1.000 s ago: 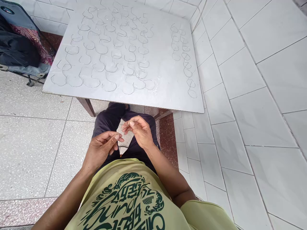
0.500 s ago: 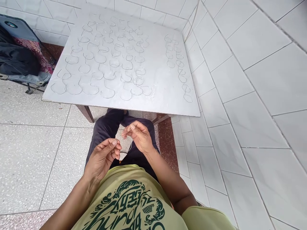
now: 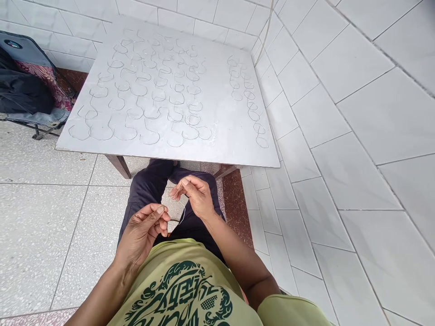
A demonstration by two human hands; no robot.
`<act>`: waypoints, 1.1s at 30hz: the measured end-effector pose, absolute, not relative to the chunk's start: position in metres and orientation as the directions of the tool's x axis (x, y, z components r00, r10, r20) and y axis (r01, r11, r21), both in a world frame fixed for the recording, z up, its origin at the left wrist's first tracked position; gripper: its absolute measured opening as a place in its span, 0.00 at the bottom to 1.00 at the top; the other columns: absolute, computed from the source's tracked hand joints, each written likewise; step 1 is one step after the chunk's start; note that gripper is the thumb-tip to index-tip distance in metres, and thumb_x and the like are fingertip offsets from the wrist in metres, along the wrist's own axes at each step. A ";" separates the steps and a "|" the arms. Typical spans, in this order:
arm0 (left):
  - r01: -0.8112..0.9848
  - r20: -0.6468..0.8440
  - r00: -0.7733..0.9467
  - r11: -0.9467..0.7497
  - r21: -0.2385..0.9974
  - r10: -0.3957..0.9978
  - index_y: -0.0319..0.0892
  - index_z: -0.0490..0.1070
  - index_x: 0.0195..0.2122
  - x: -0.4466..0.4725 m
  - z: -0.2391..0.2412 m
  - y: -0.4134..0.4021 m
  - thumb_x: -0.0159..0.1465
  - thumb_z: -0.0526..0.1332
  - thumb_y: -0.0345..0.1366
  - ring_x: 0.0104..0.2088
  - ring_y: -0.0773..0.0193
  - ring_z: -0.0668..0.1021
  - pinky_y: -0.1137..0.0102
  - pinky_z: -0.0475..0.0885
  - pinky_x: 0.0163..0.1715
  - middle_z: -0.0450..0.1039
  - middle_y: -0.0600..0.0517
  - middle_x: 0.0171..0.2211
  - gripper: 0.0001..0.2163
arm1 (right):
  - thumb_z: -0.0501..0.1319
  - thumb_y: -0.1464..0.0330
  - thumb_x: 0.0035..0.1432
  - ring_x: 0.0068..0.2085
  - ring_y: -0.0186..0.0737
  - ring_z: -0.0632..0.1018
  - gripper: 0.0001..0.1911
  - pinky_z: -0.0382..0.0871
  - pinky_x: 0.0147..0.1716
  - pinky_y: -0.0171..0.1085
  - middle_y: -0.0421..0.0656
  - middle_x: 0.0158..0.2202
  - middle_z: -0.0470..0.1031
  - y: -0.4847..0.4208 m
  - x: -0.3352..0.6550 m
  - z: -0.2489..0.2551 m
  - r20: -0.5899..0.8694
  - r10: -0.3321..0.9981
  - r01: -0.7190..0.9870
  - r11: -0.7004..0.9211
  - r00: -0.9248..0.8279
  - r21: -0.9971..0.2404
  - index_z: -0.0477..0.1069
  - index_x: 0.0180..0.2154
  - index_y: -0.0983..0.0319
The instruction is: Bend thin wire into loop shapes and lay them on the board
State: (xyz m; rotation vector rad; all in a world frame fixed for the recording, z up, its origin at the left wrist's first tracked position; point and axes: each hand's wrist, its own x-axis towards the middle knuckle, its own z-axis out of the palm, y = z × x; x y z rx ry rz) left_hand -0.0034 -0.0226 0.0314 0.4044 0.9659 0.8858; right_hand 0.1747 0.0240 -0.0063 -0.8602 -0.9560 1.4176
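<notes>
Over my lap, my right hand (image 3: 195,195) pinches one end of a thin bent wire (image 3: 182,213). The wire curves down from those fingers toward my left hand (image 3: 144,231). My left hand is closed in a pinch, thumb against fingertips, on the wire's other end or something small I cannot make out. Ahead of my knees stands a low white table (image 3: 224,131) covered with several bent wire hooks (image 3: 149,95) laid in rows. A separate column of smaller wire loops (image 3: 249,102) lies near its right edge.
A white tiled wall (image 3: 340,113) runs along the right side and behind the table. A folding chair with dark bags and patterned cloth (image 3: 25,90) stands at the far left. Speckled floor tiles (image 3: 44,217) lie to my left.
My hands have drawn slightly apart and the wire between them now shows a curved bend. The view has tilted down a little, so the table sits lower in the picture.
</notes>
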 end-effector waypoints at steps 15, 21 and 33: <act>-0.511 -0.409 0.111 0.405 0.758 0.906 0.37 0.80 0.40 0.006 0.015 -0.010 0.63 0.73 0.39 0.30 0.67 0.81 0.73 0.79 0.32 0.82 0.47 0.37 0.11 | 0.62 0.48 0.67 0.25 0.37 0.79 0.21 0.73 0.25 0.35 0.42 0.28 0.79 -0.015 0.176 -0.008 -0.197 0.967 -0.199 -0.227 -0.160 -0.953 0.73 0.38 0.61; -0.500 -0.409 0.159 0.431 0.751 0.898 0.37 0.81 0.40 0.007 0.010 -0.008 0.62 0.73 0.38 0.30 0.67 0.81 0.74 0.78 0.31 0.82 0.47 0.35 0.11 | 0.56 0.53 0.72 0.22 0.34 0.74 0.20 0.70 0.26 0.34 0.38 0.23 0.75 -0.012 0.177 0.000 -0.136 0.983 0.053 -0.130 -0.123 -0.990 0.69 0.30 0.59; -0.501 -0.396 0.175 0.427 0.752 0.902 0.38 0.81 0.40 0.007 0.004 -0.014 0.63 0.72 0.38 0.29 0.67 0.81 0.74 0.78 0.30 0.83 0.47 0.35 0.10 | 0.54 0.61 0.72 0.23 0.32 0.66 0.20 0.57 0.27 0.34 0.35 0.19 0.65 0.004 0.195 0.013 -0.084 0.966 0.388 0.018 -0.244 -0.922 0.62 0.26 0.59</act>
